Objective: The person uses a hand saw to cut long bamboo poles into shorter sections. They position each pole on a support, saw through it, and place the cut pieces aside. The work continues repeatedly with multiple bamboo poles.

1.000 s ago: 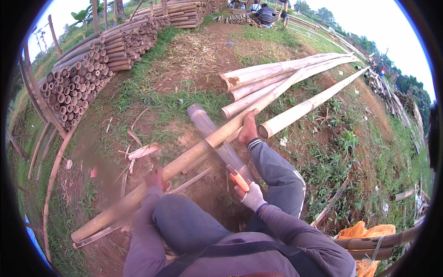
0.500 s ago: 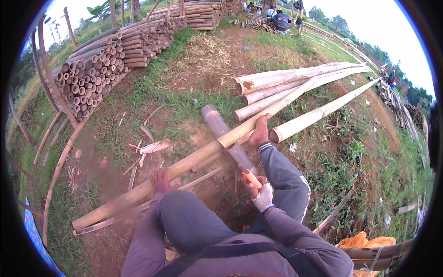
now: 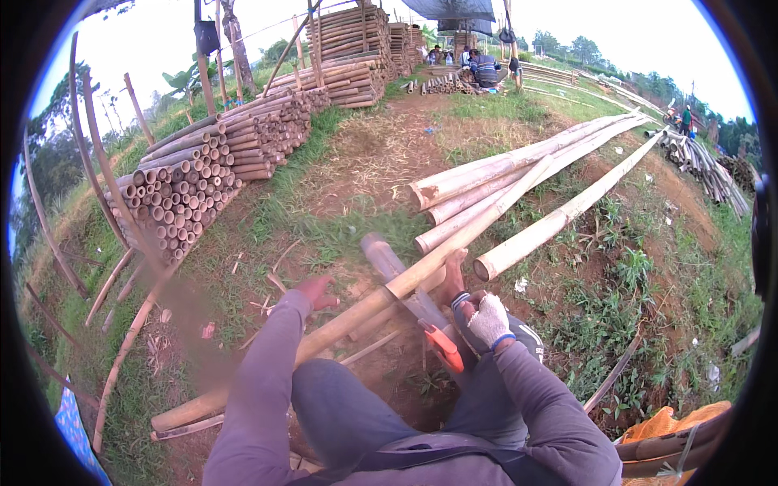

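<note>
A long bamboo pole (image 3: pixel 353 318) slants across in front of me, resting over a thicker bamboo piece (image 3: pixel 382 257). A handsaw (image 3: pixel 443 345) with an orange handle stays at the pole, its blade against the bamboo, and neither hand is on it. Just left of the pole, my bare left hand (image 3: pixel 317 293) is open and holds nothing. My right hand (image 3: pixel 491 322), in a white glove, is closed beside my lower right leg, near the trouser cuff; what its fingers grip, if anything, is hidden. My bare foot (image 3: pixel 455 271) is against the pole.
Several thick bamboo poles (image 3: pixel 486 180) lie ahead to the right, one pole (image 3: pixel 559 215) apart from them. A large bamboo stack (image 3: pixel 182 198) stands at left. People (image 3: pixel 485 71) sit far off under a tarp. An orange net sack (image 3: pixel 668 425) lies at lower right.
My left hand has let go of the pole and moved up and forward. My right hand has released the saw handle and shifted right to my lower leg. The view has tilted up.
</note>
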A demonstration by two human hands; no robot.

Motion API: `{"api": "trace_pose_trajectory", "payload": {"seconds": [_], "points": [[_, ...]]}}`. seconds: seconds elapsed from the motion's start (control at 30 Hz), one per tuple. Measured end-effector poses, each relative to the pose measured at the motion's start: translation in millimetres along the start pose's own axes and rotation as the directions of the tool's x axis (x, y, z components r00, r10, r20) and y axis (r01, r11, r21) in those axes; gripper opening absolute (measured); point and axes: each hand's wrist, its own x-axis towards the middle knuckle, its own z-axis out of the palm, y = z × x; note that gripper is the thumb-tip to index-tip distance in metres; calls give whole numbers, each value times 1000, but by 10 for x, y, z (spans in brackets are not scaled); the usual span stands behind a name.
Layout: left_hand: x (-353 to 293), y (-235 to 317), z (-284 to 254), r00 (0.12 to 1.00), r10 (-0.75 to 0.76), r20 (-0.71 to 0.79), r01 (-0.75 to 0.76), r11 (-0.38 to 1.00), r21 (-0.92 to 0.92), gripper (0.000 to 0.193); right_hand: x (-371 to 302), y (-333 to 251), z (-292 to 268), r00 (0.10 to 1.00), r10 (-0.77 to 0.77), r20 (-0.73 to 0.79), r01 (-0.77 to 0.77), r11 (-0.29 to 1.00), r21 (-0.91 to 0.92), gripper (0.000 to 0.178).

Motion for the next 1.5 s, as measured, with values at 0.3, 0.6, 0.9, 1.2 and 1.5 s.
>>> {"api": "trace_pose_trajectory", "payload": {"seconds": [0.3, 0.6, 0.9, 1.2, 1.5], "points": [[216, 762, -53, 957, -286, 48, 261, 921, 291, 78, 133, 871, -58, 922, 350, 164, -199, 793, -575, 52], [459, 696, 156, 932, -360, 34, 350, 922, 167, 75, 209, 1347, 40, 774, 547, 319, -292, 756, -586, 51], [498, 257, 468, 934, -286, 214, 285, 958, 39, 71, 375, 1039, 49, 699, 555, 450, -80, 687, -723, 51], [263, 22, 389, 953, -262, 150, 269, 963, -27, 76, 132, 873, 274, 832, 401, 383, -32, 724, -689, 54], [-55, 39, 332, 952, -267, 147, 265, 964, 34, 72, 70, 886, 208, 842, 411, 349, -68, 723, -687, 45]]}}
